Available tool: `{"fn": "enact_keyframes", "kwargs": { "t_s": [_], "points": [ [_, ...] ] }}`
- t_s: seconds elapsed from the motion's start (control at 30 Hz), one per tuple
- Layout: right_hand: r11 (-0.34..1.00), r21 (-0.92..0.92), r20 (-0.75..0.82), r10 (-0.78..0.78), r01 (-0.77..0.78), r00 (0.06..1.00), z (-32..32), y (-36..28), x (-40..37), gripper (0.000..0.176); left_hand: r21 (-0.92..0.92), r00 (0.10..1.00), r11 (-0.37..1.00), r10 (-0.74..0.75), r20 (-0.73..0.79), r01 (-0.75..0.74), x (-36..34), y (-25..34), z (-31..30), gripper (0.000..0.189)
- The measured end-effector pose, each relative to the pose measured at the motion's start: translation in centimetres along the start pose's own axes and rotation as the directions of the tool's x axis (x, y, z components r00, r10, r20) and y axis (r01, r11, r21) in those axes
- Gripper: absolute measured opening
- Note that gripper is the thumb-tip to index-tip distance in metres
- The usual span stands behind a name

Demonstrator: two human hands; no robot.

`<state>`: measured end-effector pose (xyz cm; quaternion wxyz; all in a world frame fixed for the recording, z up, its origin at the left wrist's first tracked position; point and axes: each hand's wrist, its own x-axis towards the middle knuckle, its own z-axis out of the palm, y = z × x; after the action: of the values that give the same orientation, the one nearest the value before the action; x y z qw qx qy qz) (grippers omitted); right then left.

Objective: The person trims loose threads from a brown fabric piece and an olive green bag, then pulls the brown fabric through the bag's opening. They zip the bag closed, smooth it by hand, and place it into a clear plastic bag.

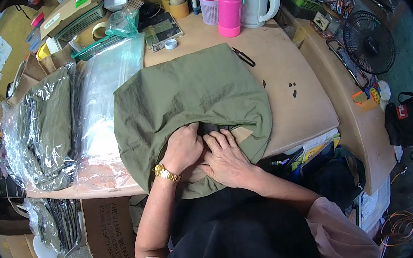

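An olive-green fabric bag [181, 88] lies on the table in front of me, its opening turned toward my body. At the left of that opening my left hand [183, 149], with a gold watch on its wrist, is curled closed, and its fingertips are hidden. My right hand [228, 159] lies palm down just right of it, fingers stretched out and slightly apart at the opening. A tan piece [243, 134], like paper or card, shows inside the rim beside the right fingers. Something dark is partly visible deeper in.
Clear plastic sleeves [111, 94] and wrapped olive garments [46, 127] lie at left. Behind the bag stand a pink bottle [230, 11], a kettle [258, 1] and a tape roll [171, 44]. Black scissors [244, 57] lie behind its right side. A fan [369, 42] stands far right.
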<state>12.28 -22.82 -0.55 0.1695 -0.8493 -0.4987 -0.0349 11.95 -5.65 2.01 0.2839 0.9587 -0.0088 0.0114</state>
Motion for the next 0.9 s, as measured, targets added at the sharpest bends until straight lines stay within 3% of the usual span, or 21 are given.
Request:
{"fn": "enact_keyframes", "kwargs": {
  "t_s": [0.03,0.1,0.17,0.23,0.3,0.33,0.4,0.43,0.5,0.53,0.67,0.73,0.77,0.83,0.87,0.9],
  "points": [
    [1.0,0.01,0.007,0.0,0.0,1.0,0.0,0.0,0.0,0.047,0.074,0.991,0.99,-0.126,0.042,0.123,0.3,0.4,-0.2,0.029],
    [1.0,0.019,0.014,0.002,-0.002,1.0,0.0,0.1,0.1,0.046,0.146,0.995,0.984,-0.097,-0.013,0.098,1.0,-0.1,1.1,0.026],
    [0.999,0.031,0.022,0.01,-0.011,1.0,0.0,0.2,0.0,0.046,0.313,0.972,0.942,-0.048,-0.231,0.12,1.2,0.0,1.9,0.024],
    [1.0,0.02,-0.042,-0.011,0.012,0.999,0.2,0.2,0.0,0.045,0.332,0.964,0.935,-0.031,-0.266,0.122,2.2,-1.3,2.7,0.027],
    [0.999,0.038,-0.046,-0.009,0.01,0.999,0.2,0.1,0.0,0.045,0.514,0.871,0.858,0.267,-0.412,-0.02,3.0,-3.8,4.6,0.031],
    [0.999,0.054,-0.049,-0.005,0.008,0.999,0.1,0.1,0.0,0.044,0.513,0.87,0.858,0.265,-0.416,-0.016,2.9,-3.3,4.1,0.031],
    [0.999,0.044,-0.026,0.0,0.001,1.0,-0.2,0.1,0.0,0.044,0.309,0.951,0.951,0.11,-0.289,-0.016,2.0,-1.3,2.6,0.034],
    [0.999,0.036,-0.002,0.01,-0.01,1.0,-0.3,0.1,0.0,0.044,0.308,0.951,0.951,0.11,-0.29,-0.016,1.4,-1.0,2.5,0.034],
    [1.0,0.03,-0.011,0.004,-0.004,1.0,-0.2,0.2,-0.1,0.044,0.232,0.986,0.971,0.096,-0.139,-0.062,0.1,-0.8,2.5,0.031],
    [1.0,0.025,-0.02,-0.002,0.003,1.0,-0.1,0.2,-0.2,0.044,0.276,0.998,0.961,-0.008,-0.062,0.025,-0.1,-0.6,2.5,0.024],
    [0.999,0.051,-0.02,0.003,-0.002,1.0,-0.1,-0.1,-0.1,0.045,0.299,0.992,0.946,-0.114,-0.06,0.127,-1.2,0.0,2.0,0.022],
    [0.999,0.036,-0.004,0.013,-0.013,1.0,-0.4,-0.1,0.0,0.044,0.336,0.96,0.931,-0.05,-0.275,0.145,-1.1,0.3,2.3,0.022],
    [0.999,0.034,-0.003,0.005,-0.005,1.0,-0.4,-0.1,0.1,0.044,0.335,0.958,0.93,-0.054,-0.281,0.151,-1.0,0.3,2.3,0.022],
    [1.0,0.013,0.012,0.021,-0.021,1.0,-0.4,-0.2,0.1,0.043,0.422,0.928,0.905,0.104,-0.357,0.061,-0.8,0.3,2.2,0.021],
    [1.0,0.012,0.013,0.015,-0.015,1.0,-0.5,-0.2,0.0,0.043,0.366,0.966,0.925,0.0,-0.259,0.099,-0.9,0.6,1.8,0.021],
    [1.0,0.016,0.026,0.018,-0.019,0.999,-0.6,-0.2,0.1,0.044,0.367,0.964,0.924,-0.003,-0.266,0.104,-0.8,0.5,1.7,0.021]
  ]
}}
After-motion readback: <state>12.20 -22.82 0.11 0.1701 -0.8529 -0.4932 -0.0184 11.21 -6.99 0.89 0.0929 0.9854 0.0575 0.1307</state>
